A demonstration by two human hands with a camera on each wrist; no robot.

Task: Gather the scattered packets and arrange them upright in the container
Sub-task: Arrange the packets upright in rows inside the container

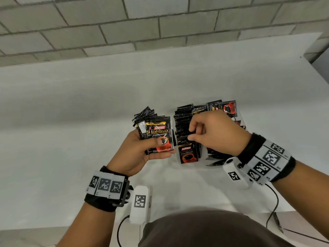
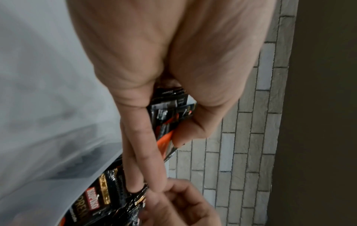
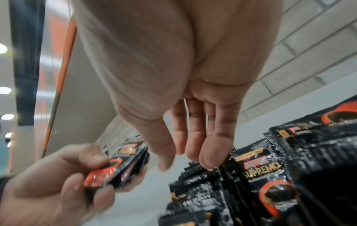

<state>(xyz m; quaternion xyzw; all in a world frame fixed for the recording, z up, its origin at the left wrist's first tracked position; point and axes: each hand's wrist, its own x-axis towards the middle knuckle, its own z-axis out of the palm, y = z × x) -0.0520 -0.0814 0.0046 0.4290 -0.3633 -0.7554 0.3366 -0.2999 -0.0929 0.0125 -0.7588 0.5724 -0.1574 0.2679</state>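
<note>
Near the surface's [image 1: 71,107] front edge, the left hand [image 1: 137,152] grips a stack [image 1: 156,134] reading "KOPIKO SUPREMO". Right hand [image 1: 213,132] fingers [image 3: 210,152] hang relaxed, tips touching upright packets [image 1: 185,122] in the container [image 1: 188,165]; only the right wrist view shows this.

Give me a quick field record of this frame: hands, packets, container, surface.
left hand: grips a fanned stack of packets, thumb across the front
right hand: over the container, fingertips at the tops of the packets standing in it; grip unclear
container: clear, holds rows of upright packets
surface: white table
</note>
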